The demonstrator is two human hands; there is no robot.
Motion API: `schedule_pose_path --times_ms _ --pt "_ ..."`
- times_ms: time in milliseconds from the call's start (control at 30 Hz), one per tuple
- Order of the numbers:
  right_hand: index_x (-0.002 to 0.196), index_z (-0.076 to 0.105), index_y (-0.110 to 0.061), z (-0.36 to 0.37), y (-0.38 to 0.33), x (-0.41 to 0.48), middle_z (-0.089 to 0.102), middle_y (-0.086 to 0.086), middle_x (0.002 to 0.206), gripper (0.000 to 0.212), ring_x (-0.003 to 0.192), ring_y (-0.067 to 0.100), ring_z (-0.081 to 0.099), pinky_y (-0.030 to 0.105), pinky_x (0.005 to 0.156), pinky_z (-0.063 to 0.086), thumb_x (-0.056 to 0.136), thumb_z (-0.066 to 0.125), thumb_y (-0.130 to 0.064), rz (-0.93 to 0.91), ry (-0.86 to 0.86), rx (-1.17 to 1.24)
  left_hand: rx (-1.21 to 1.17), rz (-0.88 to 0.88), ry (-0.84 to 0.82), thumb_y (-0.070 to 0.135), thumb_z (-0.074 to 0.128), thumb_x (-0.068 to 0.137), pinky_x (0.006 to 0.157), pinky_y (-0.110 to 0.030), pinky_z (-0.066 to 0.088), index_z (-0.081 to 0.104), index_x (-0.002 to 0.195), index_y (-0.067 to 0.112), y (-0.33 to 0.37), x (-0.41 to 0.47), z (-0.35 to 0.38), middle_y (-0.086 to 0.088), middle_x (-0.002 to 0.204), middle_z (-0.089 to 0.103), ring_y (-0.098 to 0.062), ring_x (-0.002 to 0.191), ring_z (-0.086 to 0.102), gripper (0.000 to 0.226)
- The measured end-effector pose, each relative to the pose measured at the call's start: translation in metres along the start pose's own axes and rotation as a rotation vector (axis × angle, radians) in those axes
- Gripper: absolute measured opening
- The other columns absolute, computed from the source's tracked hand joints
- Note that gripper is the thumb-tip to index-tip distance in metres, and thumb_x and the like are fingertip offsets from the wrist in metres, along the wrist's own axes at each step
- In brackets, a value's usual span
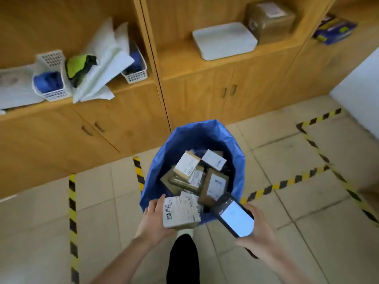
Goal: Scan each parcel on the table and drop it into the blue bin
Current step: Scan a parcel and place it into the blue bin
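Your left hand (154, 219) is clamped on a small parcel (180, 212) held over the near rim of the blue bin (155, 158), label up with a barcode at its left edge; your right hand (257, 232) is wrapped around a handheld scanner (233, 217) with a lit screen, just right of the parcel. The bin mouth is wide open, its floor covered by a pile of labelled boxes (196, 175) well below the rim. Bare tiled floor (307, 232) with hazard tape (72, 212) lies left and right; wooden cabinets (61, 140) stand far.
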State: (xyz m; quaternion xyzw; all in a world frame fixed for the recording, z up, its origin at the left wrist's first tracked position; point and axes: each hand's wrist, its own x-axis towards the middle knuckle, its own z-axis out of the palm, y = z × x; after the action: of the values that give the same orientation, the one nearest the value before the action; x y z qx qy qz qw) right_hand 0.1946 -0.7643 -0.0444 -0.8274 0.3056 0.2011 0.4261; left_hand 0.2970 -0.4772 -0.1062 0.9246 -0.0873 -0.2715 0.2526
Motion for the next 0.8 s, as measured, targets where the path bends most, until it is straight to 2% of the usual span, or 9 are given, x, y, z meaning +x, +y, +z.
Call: schedule_pose_path --times_ms 167,300,467,633,800 --pt "0.107 0.049 -0.038 0.034 -0.014 0.092 0.057 -0.011 0.100 0.071 0.084 0.016 0.060 0.038 0.067 0.052 0.039 0.069 -0.032 0.038 0.061 -0.081 0.039 -0.069 -0.041 0.047 0.080 0.062 0.102 -0.037 0.038 0.016 0.151 0.019 -0.030 0.091 0.034 -0.003 0.140 0.031 -0.027 0.127 0.036 0.113" --pt "0.128 0.043 -0.031 0.064 -0.003 0.156 0.052 -0.006 0.122 0.089 0.113 0.020 0.051 0.033 0.083 0.036 0.047 0.078 -0.024 0.072 0.070 -0.233 0.104 -0.050 -0.143 0.033 0.079 0.062 0.099 -0.035 0.040 0.019 0.144 0.021 -0.058 0.145 0.076 -0.002 0.134 0.031 -0.028 0.121 0.039 0.102" --pt "0.135 0.041 -0.026 0.091 0.022 0.216 0.050 -0.002 0.126 0.095 0.120 0.020 0.044 0.038 0.097 0.028 0.049 0.079 -0.017 0.033 0.069 -0.420 0.118 -0.064 -0.256 0.015 0.077 0.062 0.096 -0.037 0.043 0.021 0.143 0.020 -0.085 0.190 0.127 -0.004 0.136 0.026 -0.031 0.120 0.037 0.099" --pt "0.132 0.043 -0.028 0.113 0.038 0.256 0.049 -0.002 0.123 0.094 0.115 0.023 0.047 0.039 0.092 0.029 0.048 0.083 -0.017 0.000 0.053 -0.500 0.068 -0.105 -0.296 0.011 0.078 0.066 0.101 -0.040 0.041 0.021 0.144 0.019 -0.097 0.224 0.164 -0.006 0.138 0.026 -0.031 0.125 0.034 0.097" --pt "0.133 0.041 -0.030 0.130 0.047 0.272 0.048 -0.004 0.124 0.097 0.116 0.021 0.046 0.039 0.095 0.027 0.048 0.085 -0.020 0.027 0.040 -0.503 0.041 -0.113 -0.349 0.008 0.079 0.066 0.102 -0.043 0.043 0.019 0.147 0.026 -0.104 0.242 0.181 -0.005 0.141 0.023 -0.027 0.127 0.033 0.102"
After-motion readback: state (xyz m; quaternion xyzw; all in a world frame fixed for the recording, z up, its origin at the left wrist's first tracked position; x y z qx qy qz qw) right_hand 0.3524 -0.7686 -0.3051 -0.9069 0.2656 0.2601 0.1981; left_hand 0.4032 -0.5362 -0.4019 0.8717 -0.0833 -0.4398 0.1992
